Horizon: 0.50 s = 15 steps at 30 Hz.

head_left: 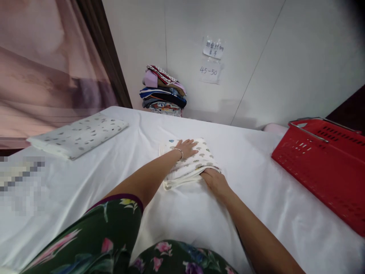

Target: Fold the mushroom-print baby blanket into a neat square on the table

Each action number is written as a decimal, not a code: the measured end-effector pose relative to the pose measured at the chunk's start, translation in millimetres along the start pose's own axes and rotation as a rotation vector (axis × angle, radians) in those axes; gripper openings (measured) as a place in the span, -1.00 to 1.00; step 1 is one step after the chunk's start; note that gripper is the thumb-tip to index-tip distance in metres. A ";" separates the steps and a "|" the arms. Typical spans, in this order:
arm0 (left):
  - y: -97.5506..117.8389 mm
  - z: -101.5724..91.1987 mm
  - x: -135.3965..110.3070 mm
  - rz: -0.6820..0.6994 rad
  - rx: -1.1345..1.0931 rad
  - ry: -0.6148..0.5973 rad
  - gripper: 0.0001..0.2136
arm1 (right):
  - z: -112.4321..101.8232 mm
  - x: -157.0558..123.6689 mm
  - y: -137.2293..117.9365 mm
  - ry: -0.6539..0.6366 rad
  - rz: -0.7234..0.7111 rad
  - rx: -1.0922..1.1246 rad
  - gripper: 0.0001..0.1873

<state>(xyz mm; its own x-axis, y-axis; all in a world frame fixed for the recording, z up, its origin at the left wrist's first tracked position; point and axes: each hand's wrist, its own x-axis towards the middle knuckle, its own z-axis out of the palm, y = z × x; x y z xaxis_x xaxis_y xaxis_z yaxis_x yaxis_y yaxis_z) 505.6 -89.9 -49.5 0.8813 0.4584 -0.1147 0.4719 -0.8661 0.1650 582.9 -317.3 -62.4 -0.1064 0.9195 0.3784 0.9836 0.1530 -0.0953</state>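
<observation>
A folded white cloth (203, 155) with a grey and tan print lies on the white-covered table, layered into a small rectangle. Spread flat on its top is my left hand (186, 149), fingers apart, a bracelet at the wrist. At the near right edge of the cloth, my right hand (216, 182) is closed on the border, its fingertips partly hidden under the upper layer. Several layers show along the near side, slightly loose at the left corner.
Another folded white cloth with grey marks (81, 135) lies at the far left of the table (248, 156). A red basket (322, 163) with a metal handle stands on the right. Behind the table, stacked fabrics (164, 93) rise by the wall; a pink curtain (51, 64) hangs left.
</observation>
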 end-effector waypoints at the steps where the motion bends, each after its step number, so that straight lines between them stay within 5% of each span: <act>1: -0.4 -0.1 0.0 0.004 -0.002 -0.002 -0.40 | 0.3 -0.2 0.4 -0.018 -0.001 0.003 -0.71; 15: 4.1 1.1 -1.7 -0.003 -0.007 0.006 -0.41 | 3.3 2.1 -19.5 -0.061 0.046 -0.120 -0.64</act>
<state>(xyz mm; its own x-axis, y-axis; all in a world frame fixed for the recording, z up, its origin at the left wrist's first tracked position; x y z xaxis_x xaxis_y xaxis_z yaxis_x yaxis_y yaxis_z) 506.0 -94.4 -49.7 0.8802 0.4619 -0.1094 0.4744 -0.8634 0.1717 563.0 -317.2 -62.8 -0.0660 0.9455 0.3189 0.9976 0.0692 0.0013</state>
